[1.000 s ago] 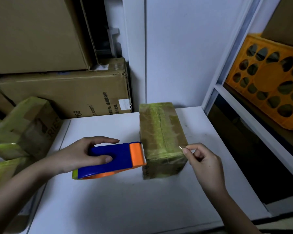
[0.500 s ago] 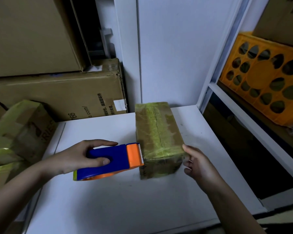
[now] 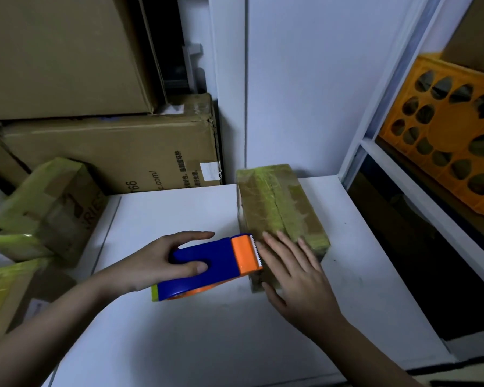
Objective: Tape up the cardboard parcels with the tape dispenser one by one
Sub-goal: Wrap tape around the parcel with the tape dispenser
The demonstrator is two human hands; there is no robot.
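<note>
A small cardboard parcel point(image 3: 277, 202) wrapped in yellow-green tape lies on the white table point(image 3: 179, 331), its long side running away from me. My left hand point(image 3: 154, 261) grips a blue tape dispenser point(image 3: 204, 266) with an orange toothed head that touches the parcel's near left corner. My right hand point(image 3: 294, 272) lies flat with straight fingers on the parcel's near end, pressing on the tape there and covering that end.
Taped parcels point(image 3: 45, 208) are piled at the left edge of the table. Big cardboard boxes point(image 3: 109, 152) stand stacked behind them. A white wall panel point(image 3: 305, 79) rises behind the parcel. To the right is a shelf frame with an orange plastic crate point(image 3: 447, 129).
My right hand moved from the parcel's right near corner onto its near top, with fingers now spread flat. The dispenser and my left hand stayed at the parcel's left side.
</note>
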